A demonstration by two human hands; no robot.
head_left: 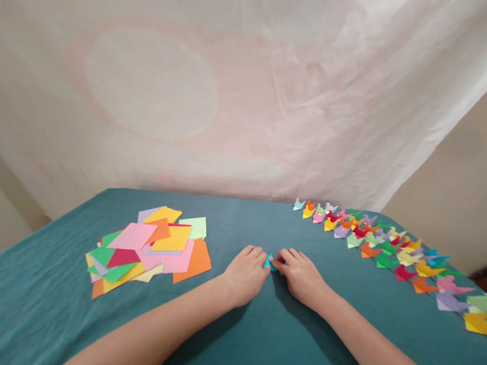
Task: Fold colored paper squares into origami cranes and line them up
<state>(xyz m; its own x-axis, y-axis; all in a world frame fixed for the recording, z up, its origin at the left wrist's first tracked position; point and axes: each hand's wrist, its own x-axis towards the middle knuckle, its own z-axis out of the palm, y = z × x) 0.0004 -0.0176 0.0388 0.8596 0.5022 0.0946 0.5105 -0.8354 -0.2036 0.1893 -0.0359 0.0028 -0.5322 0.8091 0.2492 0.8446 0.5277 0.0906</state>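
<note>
A small blue paper (269, 262) sits between the hands, low over the middle of the counter (220, 345), with the left hand (247, 275) at one side of it and the right hand (301, 275) at the other. Both hands are closed on it: the left grips its left edge with bent fingers, and the right pinches its right part between thumb and forefinger, the other fingers curled. Whether it touches the counter cannot be told.

The paper shows one narrow tip, pointing away from the person, and widens toward the near side. The fingers hide too much of it to tell its long axis.

Left of the left hand lies a loose, overlapping pile of sheets (137, 253), pink, yellow, green, red and orange among them; an orange sheet (196, 262) is nearest the hand. Right of the right hand, folded birds (371, 251) stand in slanting rows, from the far edge toward the near right. A pale backdrop (251, 92) hangs behind the counter.
</note>
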